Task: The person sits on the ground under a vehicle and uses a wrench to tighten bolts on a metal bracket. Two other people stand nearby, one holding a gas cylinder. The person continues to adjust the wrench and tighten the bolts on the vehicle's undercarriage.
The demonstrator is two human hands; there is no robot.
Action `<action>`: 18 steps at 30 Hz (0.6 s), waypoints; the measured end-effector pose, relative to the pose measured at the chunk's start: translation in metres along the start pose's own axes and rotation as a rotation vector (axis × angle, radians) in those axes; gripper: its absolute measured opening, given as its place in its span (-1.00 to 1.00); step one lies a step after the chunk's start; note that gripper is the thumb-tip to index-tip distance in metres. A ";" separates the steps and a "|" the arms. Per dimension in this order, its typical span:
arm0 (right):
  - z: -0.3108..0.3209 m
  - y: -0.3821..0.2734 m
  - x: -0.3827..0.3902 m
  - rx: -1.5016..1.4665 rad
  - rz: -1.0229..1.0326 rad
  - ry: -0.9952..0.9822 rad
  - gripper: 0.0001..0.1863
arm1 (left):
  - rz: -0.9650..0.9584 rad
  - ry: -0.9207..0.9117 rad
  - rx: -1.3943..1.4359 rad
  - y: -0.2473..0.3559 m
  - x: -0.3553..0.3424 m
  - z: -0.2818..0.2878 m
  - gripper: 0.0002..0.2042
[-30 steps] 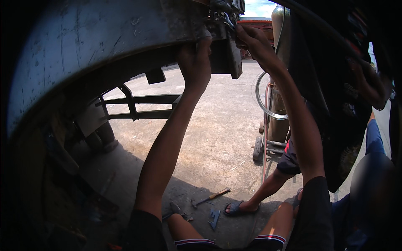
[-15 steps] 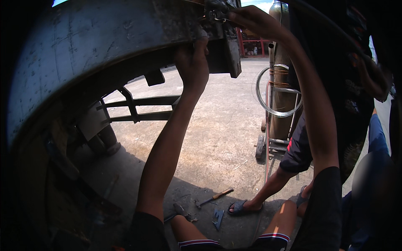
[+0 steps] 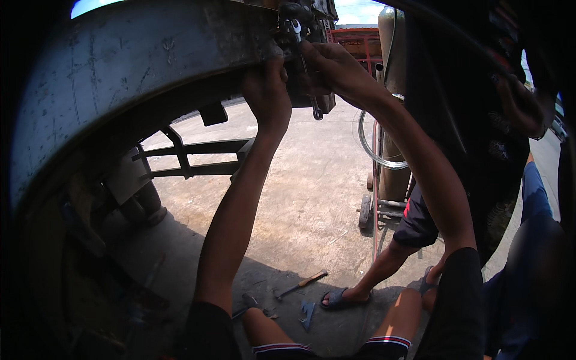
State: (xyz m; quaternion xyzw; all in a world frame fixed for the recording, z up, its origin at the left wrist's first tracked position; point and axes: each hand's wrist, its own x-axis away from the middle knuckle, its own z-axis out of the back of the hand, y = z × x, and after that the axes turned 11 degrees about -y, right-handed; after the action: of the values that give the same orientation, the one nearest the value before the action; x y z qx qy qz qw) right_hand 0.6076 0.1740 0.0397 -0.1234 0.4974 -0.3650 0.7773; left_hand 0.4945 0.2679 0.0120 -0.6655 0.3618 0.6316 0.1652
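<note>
My left hand reaches under the lower edge of a large grey, scuffed metal panel, its fingers curled up at a metal fitting near the corner; what they grip is hidden. A silver wrench hangs almost vertically, its open end against a dark bolted assembly at the top of the view. My right hand is closed on the middle of the wrench, just right of my left hand, with the wrench's lower end showing below it.
A welded dark frame sits behind my left arm. Gas cylinders with coiled wire stand right on a wheeled cart. A co-worker stands close at right; another person is lower right. A hammer and steel piece lie on concrete.
My right hand has come down and leftward from half a second ago, and the wrench now stands nearly vertical, more fully visible. My left hand has shifted slightly left.
</note>
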 end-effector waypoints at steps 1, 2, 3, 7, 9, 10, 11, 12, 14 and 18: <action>-0.024 -0.010 0.004 -0.230 -0.045 0.061 -0.54 | 0.034 0.007 0.033 0.007 0.003 -0.002 -0.68; -0.039 -0.020 0.010 -0.459 -0.093 0.128 -0.54 | 0.072 0.010 0.070 0.018 0.010 -0.007 -0.68; -0.047 -0.029 0.017 -0.277 -0.013 0.105 -0.54 | 0.110 0.013 0.107 0.025 0.014 -0.011 -0.68; -0.048 -0.021 0.023 0.135 0.177 0.129 -0.61 | -0.110 -0.026 -0.046 -0.006 0.005 0.006 -0.67; -0.023 -0.013 0.027 0.209 0.138 0.252 -0.63 | 0.006 -0.006 -0.024 0.001 0.002 -0.002 -0.67; -0.013 -0.009 0.025 0.263 0.066 0.323 -0.63 | -0.001 0.014 -0.036 0.001 0.001 -0.002 -0.67; -0.006 -0.003 0.019 0.265 0.090 0.335 -0.63 | 0.006 0.013 -0.035 0.001 0.002 0.000 -0.67; 0.001 0.005 0.012 0.266 0.112 0.351 -0.64 | 0.015 0.010 -0.033 0.001 0.002 0.000 -0.67; 0.012 0.008 0.005 0.265 0.126 0.348 -0.63 | 0.022 0.006 -0.019 0.004 0.002 -0.002 -0.67; 0.016 0.009 -0.005 0.171 0.147 0.225 -0.60 | -0.021 0.002 -0.012 0.002 0.000 0.002 -0.81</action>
State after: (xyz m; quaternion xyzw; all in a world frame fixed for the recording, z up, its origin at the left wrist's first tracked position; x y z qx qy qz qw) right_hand 0.6246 0.1814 0.0460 0.0217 0.5560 -0.3598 0.7489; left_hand 0.4920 0.2679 0.0121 -0.6709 0.3511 0.6313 0.1675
